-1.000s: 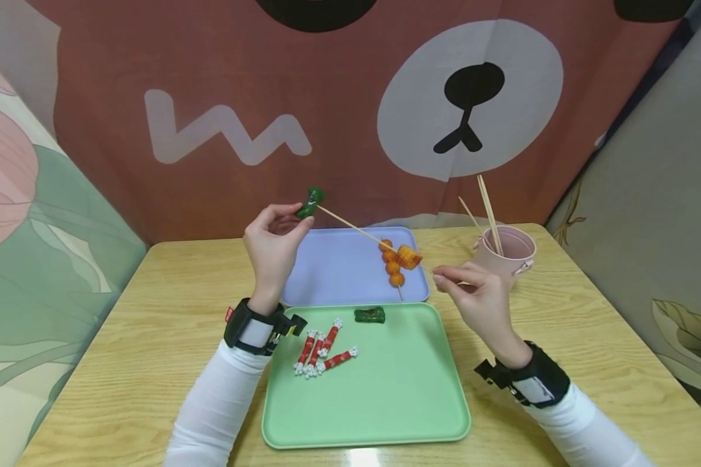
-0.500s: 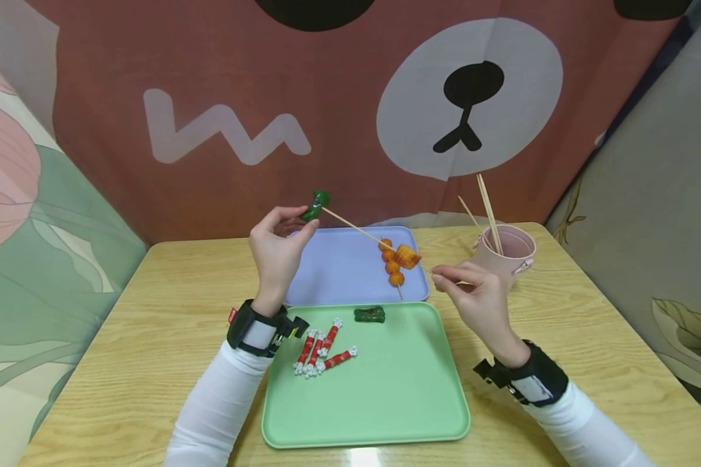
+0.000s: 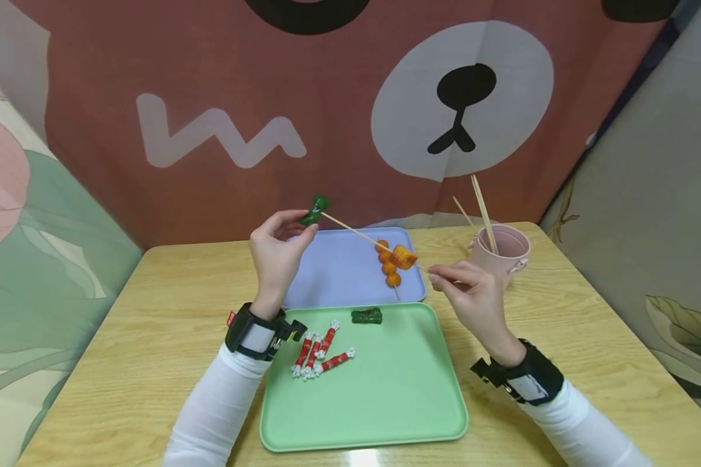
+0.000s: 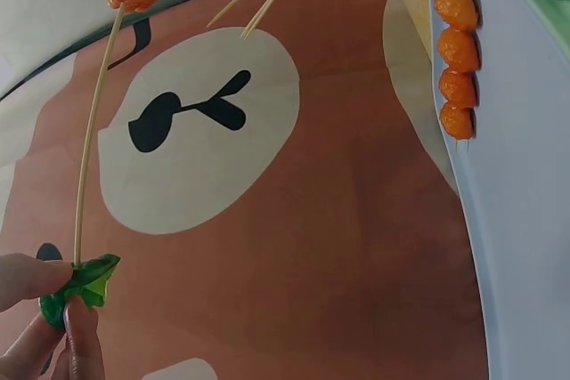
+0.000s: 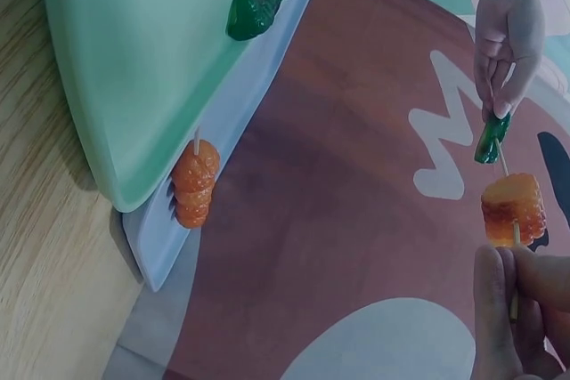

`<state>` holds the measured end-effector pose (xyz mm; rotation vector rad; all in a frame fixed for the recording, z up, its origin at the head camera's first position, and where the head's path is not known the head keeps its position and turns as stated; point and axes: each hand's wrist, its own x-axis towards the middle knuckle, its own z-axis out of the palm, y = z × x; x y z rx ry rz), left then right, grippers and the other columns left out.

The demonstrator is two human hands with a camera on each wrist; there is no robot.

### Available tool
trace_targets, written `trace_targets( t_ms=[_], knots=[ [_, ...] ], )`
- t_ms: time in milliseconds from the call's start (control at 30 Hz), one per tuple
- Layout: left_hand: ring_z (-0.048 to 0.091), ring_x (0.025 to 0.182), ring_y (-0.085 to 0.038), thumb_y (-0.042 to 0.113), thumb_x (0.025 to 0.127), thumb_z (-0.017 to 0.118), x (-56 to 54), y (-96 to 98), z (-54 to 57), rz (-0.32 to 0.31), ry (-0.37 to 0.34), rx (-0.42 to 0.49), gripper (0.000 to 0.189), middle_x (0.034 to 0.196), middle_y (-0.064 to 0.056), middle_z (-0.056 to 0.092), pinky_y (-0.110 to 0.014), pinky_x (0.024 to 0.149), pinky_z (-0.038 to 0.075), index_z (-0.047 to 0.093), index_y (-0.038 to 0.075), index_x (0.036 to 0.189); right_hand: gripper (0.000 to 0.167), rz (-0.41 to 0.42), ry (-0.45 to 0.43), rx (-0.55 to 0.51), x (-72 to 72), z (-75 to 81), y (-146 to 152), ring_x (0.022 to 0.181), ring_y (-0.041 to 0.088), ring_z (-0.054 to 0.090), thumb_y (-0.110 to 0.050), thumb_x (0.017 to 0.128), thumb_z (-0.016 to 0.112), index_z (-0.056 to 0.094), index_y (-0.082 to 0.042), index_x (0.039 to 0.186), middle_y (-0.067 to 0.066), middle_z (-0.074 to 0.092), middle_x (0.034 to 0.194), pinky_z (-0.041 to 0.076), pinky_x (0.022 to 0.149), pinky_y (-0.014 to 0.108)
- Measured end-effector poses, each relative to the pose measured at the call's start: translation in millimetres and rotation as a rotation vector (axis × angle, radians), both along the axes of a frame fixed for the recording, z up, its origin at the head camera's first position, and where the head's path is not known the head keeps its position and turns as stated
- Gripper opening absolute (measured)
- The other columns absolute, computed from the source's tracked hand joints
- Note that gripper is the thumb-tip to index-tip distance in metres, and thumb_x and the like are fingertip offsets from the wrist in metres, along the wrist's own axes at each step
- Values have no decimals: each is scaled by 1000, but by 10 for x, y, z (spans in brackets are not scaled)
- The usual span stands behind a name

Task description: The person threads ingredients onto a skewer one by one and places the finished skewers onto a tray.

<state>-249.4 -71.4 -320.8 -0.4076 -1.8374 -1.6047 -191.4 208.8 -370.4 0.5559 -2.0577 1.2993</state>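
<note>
My left hand [image 3: 280,250] pinches a shiny green pepper piece [image 3: 315,211] between thumb and fingers, above the blue tray [image 3: 333,272]. My right hand [image 3: 473,295] pinches the lower end of a wooden skewer [image 3: 350,227]. Threaded on it near that hand is an orange corn chunk [image 3: 405,257], its ridged side showing in the right wrist view. The skewer's far tip meets the pepper piece, as the left wrist view also shows at the stick [image 4: 85,157]. A second green pepper piece [image 3: 366,316] lies on the green tray [image 3: 385,402].
A skewer of orange balls [image 3: 389,263] rests at the right of the blue tray. Several red-and-white wrapped sticks [image 3: 321,350] lie at the green tray's left. Behind my right hand stands a pink bucket [image 3: 511,250] holding wooden skewers [image 3: 483,214], on the wooden table [image 3: 175,311].
My left hand has shifted slightly right with the pepper piece, which now stands a little more upright at the skewer tip. The right hand keeps its hold on the skewer; the view has shifted slightly.
</note>
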Motion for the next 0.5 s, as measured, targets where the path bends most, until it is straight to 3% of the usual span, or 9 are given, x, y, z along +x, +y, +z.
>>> trace_targets(
  t_ms=[100,233,500],
  knots=[
    [65,73,-33,-1,76,75,7,-5,-11,8,-10,-2,24,89,-23,70,-25,70,55,69,-8,98,12,-12,-1,20,70,114,-66,65,9,65,18,74,68,70,15,85,24,65,72,53,59,15],
    [65,73,-33,-1,76,75,11,3,-13,15,-19,-7,24,88,-23,70,-25,69,55,70,-8,98,12,-28,5,37,71,122,-66,64,10,65,19,73,68,70,15,85,23,65,73,52,59,14],
    [65,73,-34,-3,75,75,18,50,-34,-34,-13,-33,24,91,-23,70,-26,69,55,69,-9,98,16,-6,10,6,-71,-112,54,67,1,64,14,73,72,73,8,88,18,68,75,52,59,14]
  ],
)
